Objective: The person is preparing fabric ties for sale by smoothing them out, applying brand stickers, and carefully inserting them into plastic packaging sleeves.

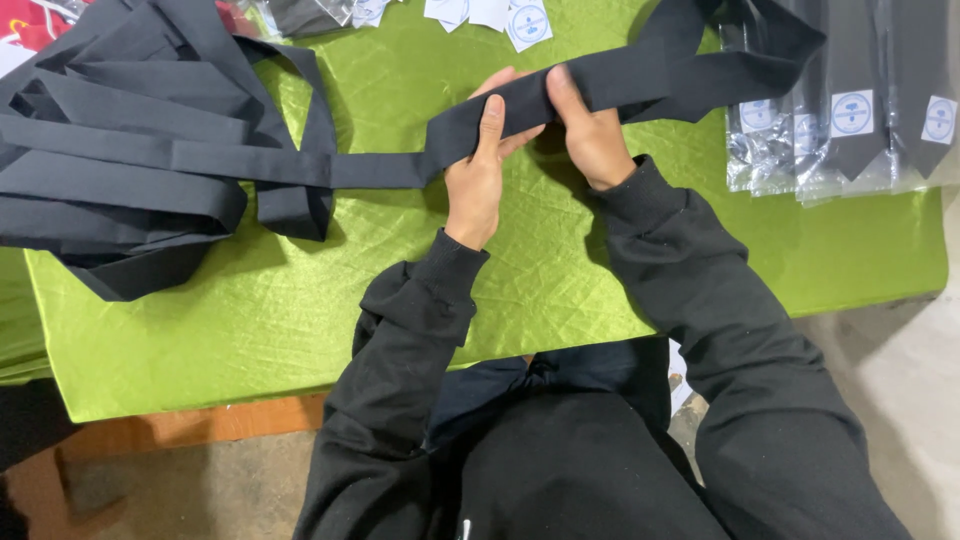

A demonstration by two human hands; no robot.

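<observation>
Small garment packing workshop: counter under wrinkled shiny green cloth (pixel 300 330), heap of loose dark fabric neckties (pixel 130 150), row of ties sealed in clear plastic sleeves (pixel 850 120) with round stickers, spare white label tags (pixel 490 15), bare concrete floor (pixel 900 370).

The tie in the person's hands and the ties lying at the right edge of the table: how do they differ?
The tie in the hands is bare cloth; the ties at the right are sealed in clear bags with round-marked white labels. The held tie is stretched sideways between the left hand and right hand; the bagged ties lie flat in a row, points toward the person. Both are dark ties above the green cloth.
</observation>
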